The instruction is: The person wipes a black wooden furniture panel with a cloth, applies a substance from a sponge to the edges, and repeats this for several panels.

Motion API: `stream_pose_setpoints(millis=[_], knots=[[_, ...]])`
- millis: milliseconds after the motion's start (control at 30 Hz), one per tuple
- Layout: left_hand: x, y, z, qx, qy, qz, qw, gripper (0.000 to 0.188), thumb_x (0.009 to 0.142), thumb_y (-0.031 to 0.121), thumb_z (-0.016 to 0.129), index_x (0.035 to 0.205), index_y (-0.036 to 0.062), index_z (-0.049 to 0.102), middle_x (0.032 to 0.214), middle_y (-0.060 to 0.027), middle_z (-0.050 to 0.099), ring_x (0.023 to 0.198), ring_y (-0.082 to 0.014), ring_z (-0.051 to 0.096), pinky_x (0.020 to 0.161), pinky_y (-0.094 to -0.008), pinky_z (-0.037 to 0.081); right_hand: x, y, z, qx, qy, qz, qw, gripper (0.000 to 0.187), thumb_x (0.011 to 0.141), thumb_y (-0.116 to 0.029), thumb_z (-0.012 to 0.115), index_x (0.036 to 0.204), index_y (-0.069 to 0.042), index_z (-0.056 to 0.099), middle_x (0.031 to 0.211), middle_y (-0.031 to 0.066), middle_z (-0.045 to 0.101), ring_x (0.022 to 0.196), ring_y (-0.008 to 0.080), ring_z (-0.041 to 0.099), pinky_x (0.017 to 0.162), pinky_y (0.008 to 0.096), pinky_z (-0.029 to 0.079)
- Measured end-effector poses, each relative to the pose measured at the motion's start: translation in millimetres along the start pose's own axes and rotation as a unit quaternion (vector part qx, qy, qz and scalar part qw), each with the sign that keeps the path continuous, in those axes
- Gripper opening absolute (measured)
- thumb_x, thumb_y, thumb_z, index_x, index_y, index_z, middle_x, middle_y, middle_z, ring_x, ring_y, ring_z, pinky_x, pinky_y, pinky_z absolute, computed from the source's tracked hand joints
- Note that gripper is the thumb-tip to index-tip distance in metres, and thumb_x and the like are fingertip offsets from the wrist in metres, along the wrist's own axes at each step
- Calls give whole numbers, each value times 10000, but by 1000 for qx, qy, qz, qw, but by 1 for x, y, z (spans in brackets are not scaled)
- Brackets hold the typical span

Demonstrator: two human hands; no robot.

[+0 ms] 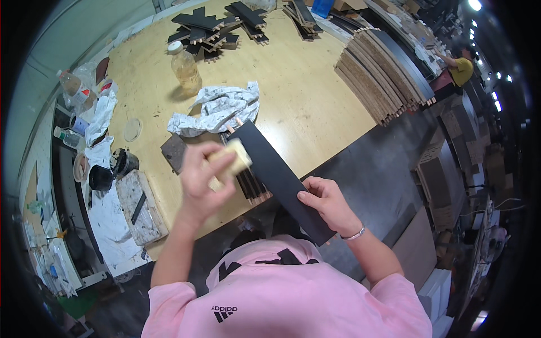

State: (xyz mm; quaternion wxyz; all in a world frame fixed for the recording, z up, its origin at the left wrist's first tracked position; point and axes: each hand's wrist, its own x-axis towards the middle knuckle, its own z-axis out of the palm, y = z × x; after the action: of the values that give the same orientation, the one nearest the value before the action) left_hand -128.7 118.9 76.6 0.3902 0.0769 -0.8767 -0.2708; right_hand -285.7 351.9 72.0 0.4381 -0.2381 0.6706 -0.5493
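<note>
My left hand is closed around a pale yellow sponge, slightly smeared by motion, beside the far part of a black board. That long flat black board slants from the table toward my body, with a wooden dowel showing at its far end. Gripping its right edge near the close end is my right hand, thumb on top. Below the board lie more dark pieces with dowel ends. A crumpled, stained white cloth rests just beyond, and a dark brown flat pad lies left of it.
A bottle of yellowish liquid stands on the table. Black doweled boards are heaped at the back; curved panels are stacked at right. Black pots and a stained block sit left. Another person works far right.
</note>
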Motion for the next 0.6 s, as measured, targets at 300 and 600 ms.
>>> stream_pose_setpoints(millis=[300, 600], knots=[[-7, 9, -7, -46, 9, -28, 998, 438, 607, -7, 684, 1044, 27, 671, 1049, -142, 568, 931, -269, 568, 814, -344, 472, -3, 3, 2, 53, 14, -23, 998, 144, 888, -104, 653, 861, 34, 621, 718, -22, 568, 653, 36, 481, 576, 225, 401], [-49, 52, 25, -163, -142, -8, 976, 442, 607, 73, 750, 1044, 61, 684, 992, -135, 577, 857, -293, 578, 725, -370, 503, 16, -5, 15, 85, 57, -13, 995, 102, 882, -79, 656, 847, 12, 628, 713, -36, 565, 641, 23, 476, 578, 206, 392]])
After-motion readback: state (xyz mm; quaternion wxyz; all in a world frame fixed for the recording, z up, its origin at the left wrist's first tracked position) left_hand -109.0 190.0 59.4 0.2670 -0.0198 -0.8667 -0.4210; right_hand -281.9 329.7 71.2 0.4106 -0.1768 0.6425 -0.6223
